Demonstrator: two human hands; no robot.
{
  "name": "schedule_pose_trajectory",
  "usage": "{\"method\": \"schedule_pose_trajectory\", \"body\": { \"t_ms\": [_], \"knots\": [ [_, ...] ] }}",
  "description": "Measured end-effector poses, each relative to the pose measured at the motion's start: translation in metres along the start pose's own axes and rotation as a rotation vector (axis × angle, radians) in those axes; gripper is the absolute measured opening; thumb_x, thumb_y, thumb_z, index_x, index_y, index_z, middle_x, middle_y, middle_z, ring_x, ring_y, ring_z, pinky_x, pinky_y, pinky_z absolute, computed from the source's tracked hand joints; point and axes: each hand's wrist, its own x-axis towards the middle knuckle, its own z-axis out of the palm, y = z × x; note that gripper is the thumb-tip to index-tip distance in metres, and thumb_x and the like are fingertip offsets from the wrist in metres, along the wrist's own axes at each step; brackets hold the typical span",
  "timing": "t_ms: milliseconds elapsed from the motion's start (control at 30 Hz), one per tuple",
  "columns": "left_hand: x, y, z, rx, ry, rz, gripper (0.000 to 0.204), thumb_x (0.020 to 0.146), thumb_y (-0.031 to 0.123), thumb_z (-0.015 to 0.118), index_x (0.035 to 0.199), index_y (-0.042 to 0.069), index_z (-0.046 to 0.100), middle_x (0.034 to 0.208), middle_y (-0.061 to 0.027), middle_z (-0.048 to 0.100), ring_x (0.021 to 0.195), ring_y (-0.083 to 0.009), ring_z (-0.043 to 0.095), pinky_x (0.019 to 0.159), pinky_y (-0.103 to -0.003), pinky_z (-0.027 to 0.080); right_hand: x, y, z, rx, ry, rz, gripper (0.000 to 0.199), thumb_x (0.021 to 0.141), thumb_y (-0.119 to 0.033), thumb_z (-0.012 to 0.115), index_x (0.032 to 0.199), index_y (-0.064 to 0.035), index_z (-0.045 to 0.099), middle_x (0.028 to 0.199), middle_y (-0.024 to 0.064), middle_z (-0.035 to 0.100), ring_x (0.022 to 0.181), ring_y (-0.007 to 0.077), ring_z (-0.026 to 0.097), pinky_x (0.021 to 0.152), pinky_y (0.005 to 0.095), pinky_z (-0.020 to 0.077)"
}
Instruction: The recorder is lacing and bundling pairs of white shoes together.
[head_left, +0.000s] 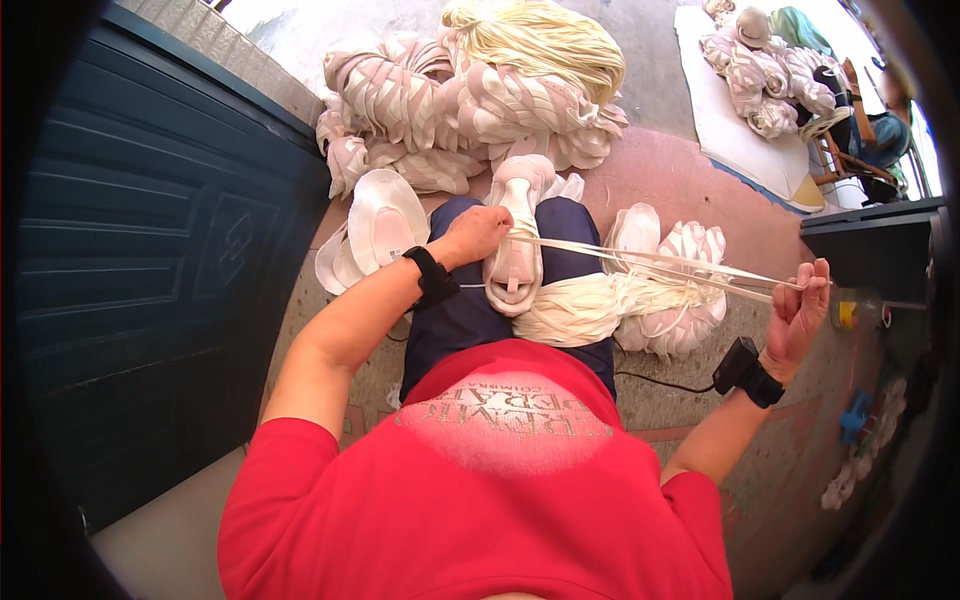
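A red shirt (480,500) lies nearest the camera, and below it dark trousers (445,325) cover the person's legs; a pale pink and white shoe (518,240) sits between the thighs, its opening toward the body and its toe pointing away; the left hand (472,238) is at the lacing on the shoe's left side, its fingers together and seemingly clamped on the edge there, though the exact pinch is hidden; pale laces (650,260) run from the shoe in nearly straight strands to the right hand (795,325), held well out to the side, its fingers closed on their far ends; a cream hank of strands (570,308) lies just right of the shoe, beside a pink and white bundle (675,325); other pale shoes (388,220) stand to the left, and a large heap of pink and white pieces (470,110) lies beyond the toe; the shoe looks light, with a soft upper that would probably crease under a hard squeeze and a firmer sole, so the edge beside the lacing seems a good hold; the laces look limp, thin and perhaps slippery, best gripped near their ends with strands kept side by side.
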Motion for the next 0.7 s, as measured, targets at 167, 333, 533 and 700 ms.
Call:
{"method": "schedule_pose_trajectory", "body": {
  "t_ms": [167, 333, 533, 700],
  "knots": [
    [0.016, -0.004, 0.003, 0.033, -0.346, 0.179, 0.02, 0.077, 0.019, 0.051, 0.086, 0.006, 0.063, 0.079, -0.0179, 0.06, 0.076, -0.0336, 0.058, 0.068, -0.04, 0.045, -0.004, -0.01, 0.01, 0.001, -0.057, -0.007, 0.023, 0.084, -0.02, 0.054, 0.102, -0.0058, 0.053, 0.076, -0.0001, 0.046, 0.048, 0.0017, 0.026, 0.041, 0.016, 0.0205],
    [0.007, -0.015, -0.016, -0.051, -0.453, 0.069, 0.021, 0.075, 0.018, 0.058, 0.089, 0.004, 0.063, 0.078, -0.0179, 0.06, 0.071, -0.0293, 0.058, 0.064, -0.034, 0.044, 0.004, -0.002, 0.031, 0.072, -0.085, 0.019, 0.021, 0.081, -0.021, 0.058, 0.095, -0.0068, 0.056, 0.068, 0.0005, 0.048, 0.047, 0.0031, 0.028, 0.04, 0.0172, 0.021],
    [0.02, 0.0, -0.025, -0.189, -0.545, -0.165, 0.021, 0.074, 0.018, 0.058, 0.086, 0.001, 0.063, 0.074, -0.017, 0.061, 0.068, -0.0248, 0.059, 0.064, -0.031, 0.045, 0.007, -0.009, 0.033, 0.034, -0.069, 0.034, 0.022, 0.081, -0.022, 0.059, 0.093, -0.0038, 0.056, 0.067, 0.0004, 0.049, 0.047, 0.0032, 0.029, 0.04, 0.0171, 0.0211],
    [0.018, -0.002, -0.013, -0.028, -0.37, 0.013, 0.017, 0.074, 0.014, 0.058, 0.081, -0.002, 0.062, 0.068, -0.0148, 0.061, 0.059, -0.0175, 0.057, 0.058, -0.029, 0.045, 0.007, -0.009, 0.027, 0.021, -0.103, 0.037, 0.021, 0.08, -0.022, 0.06, 0.092, -0.004, 0.056, 0.068, 0.001, 0.051, 0.047, 0.0032, 0.029, 0.04, 0.0169, 0.0212]
  ]
}}
